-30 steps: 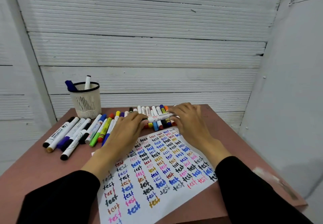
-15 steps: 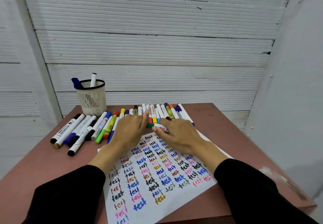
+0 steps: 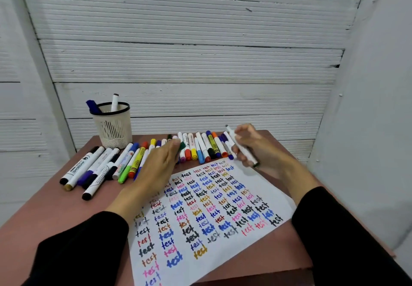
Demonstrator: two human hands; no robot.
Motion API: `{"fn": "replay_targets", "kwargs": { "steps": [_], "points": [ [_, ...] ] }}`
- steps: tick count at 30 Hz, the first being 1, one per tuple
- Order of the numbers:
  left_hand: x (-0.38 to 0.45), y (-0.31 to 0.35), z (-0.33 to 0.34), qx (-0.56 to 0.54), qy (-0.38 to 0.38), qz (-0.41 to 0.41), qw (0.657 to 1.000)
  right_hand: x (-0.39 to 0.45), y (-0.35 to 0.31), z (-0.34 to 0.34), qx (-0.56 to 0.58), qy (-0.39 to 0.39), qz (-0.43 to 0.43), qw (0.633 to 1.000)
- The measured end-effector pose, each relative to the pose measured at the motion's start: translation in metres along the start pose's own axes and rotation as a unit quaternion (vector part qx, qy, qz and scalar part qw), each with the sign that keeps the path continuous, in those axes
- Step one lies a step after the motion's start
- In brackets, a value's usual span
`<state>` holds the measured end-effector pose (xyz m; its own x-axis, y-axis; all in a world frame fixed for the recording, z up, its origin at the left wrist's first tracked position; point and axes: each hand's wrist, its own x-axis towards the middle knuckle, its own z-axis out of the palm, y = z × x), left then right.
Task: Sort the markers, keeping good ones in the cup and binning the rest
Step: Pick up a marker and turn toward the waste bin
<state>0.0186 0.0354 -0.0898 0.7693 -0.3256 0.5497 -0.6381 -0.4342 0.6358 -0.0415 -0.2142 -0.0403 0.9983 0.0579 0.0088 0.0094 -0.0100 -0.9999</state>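
My right hand (image 3: 258,149) grips a white marker (image 3: 232,135) with its cap off, the dark tip pointing up and to the left. My left hand (image 3: 156,169) pinches a dark green cap (image 3: 182,146) at its fingertips, just over the row of thin coloured markers (image 3: 201,148). Several thicker markers (image 3: 93,169) lie side by side on the left. At the back left stands the mesh cup (image 3: 112,129), with a blue and a white marker in it. No bin is in view.
A white sheet (image 3: 211,207) covered with coloured "test" scribbles lies on the reddish-brown table (image 3: 55,214) between my forearms. White panelled walls close in behind the table and on the right. The table's front and right edges are near.
My hands have pulled apart: the right hand lifted the marker up and to the right, and the green cap stayed with the left hand. The marker is now uncapped.
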Motion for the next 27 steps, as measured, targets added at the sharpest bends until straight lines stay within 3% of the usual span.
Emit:
{"fn": "replay_targets", "kwargs": {
  "steps": [3, 5, 9, 12, 16, 21, 27],
  "points": [
    [-0.004, 0.005, 0.010, -0.032, -0.097, -0.014, 0.995, -0.003, -0.003, -0.010, 0.216, -0.008, -0.028, 0.976],
    [-0.006, 0.005, 0.012, -0.024, -0.139, -0.015, 0.990, -0.004, 0.000, -0.015, 0.275, -0.013, -0.045, 0.960],
    [-0.008, 0.003, 0.012, -0.017, -0.148, -0.017, 0.989, 0.002, 0.018, -0.018, 0.037, 0.108, -0.028, 0.993],
    [-0.009, 0.004, 0.011, -0.017, -0.141, -0.021, 0.990, 0.009, 0.030, -0.012, -0.011, 0.182, -0.037, 0.983],
    [-0.009, 0.004, 0.012, -0.017, -0.137, -0.021, 0.990, 0.007, 0.031, 0.007, 0.001, 0.144, -0.047, 0.988],
    [-0.009, 0.002, 0.012, -0.028, -0.118, -0.030, 0.992, 0.012, 0.038, 0.009, -0.033, 0.203, -0.034, 0.978],
    [-0.009, 0.003, 0.013, -0.029, -0.116, -0.030, 0.992, 0.012, 0.040, 0.011, -0.089, 0.182, -0.051, 0.978]
  ]
}}
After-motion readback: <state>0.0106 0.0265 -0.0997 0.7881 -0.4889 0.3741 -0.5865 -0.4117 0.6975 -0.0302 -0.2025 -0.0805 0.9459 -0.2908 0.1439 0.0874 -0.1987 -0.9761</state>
